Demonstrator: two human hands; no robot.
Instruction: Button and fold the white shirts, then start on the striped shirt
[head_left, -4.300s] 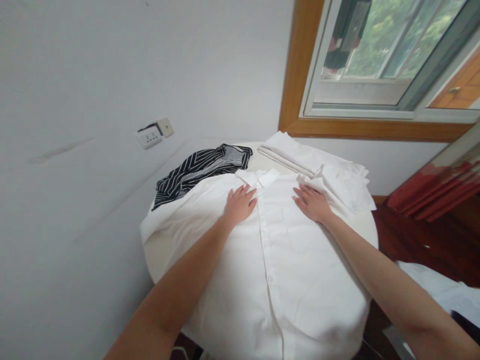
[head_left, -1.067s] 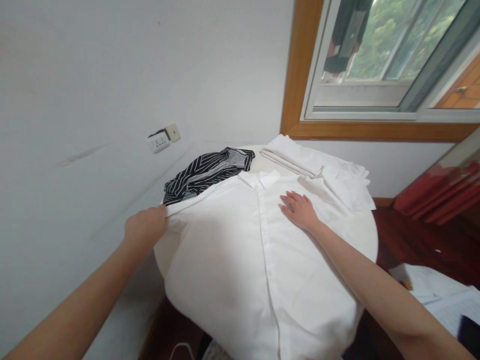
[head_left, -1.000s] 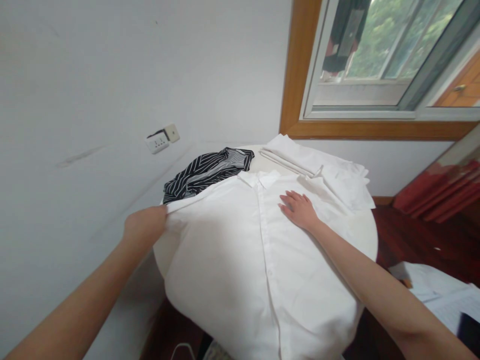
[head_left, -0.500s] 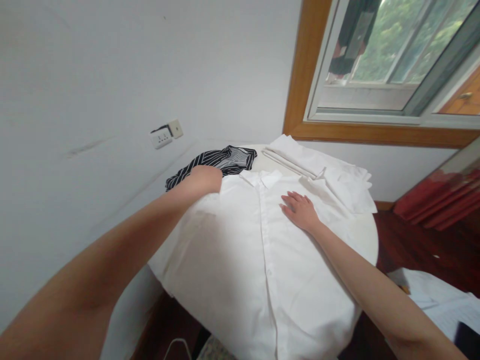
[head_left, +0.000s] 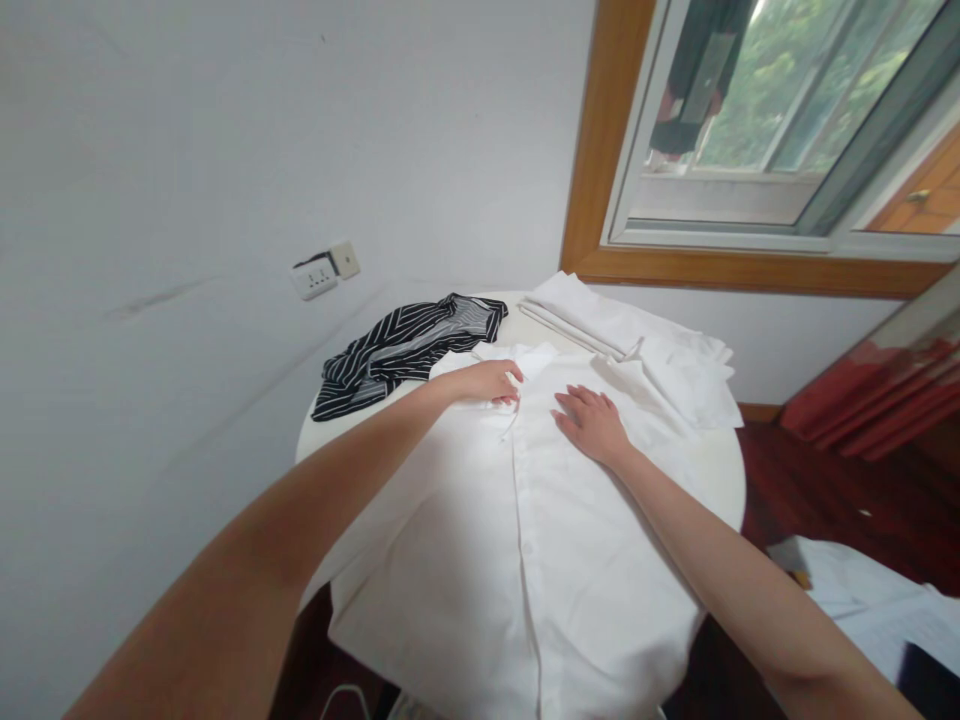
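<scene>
A white button-up shirt [head_left: 465, 540] lies front up over the round table, its collar toward the wall and its lower part hanging over the near edge. My left hand [head_left: 487, 382] is over the shirt just below the collar, left of the button line. Its fingers are curled on the white cloth, and a loose edge of fabric shows beneath them; the palm side is hidden. Flat on the right chest of the shirt rests my right hand [head_left: 592, 424], its fingers stretched out.
A black-and-white striped garment [head_left: 412, 345] is crumpled at the back left of the table [head_left: 727, 470]. Folded white cloth [head_left: 622, 325] lies at the back right. Wall sockets [head_left: 313, 278], a wood-framed window [head_left: 585, 200] and a red curtain [head_left: 862, 400] surround the spot.
My left hand has moved right from the shirt's left shoulder to near the collar, drawing cloth inward. More of the striped garment and left table edge shows. My right hand stays in place.
</scene>
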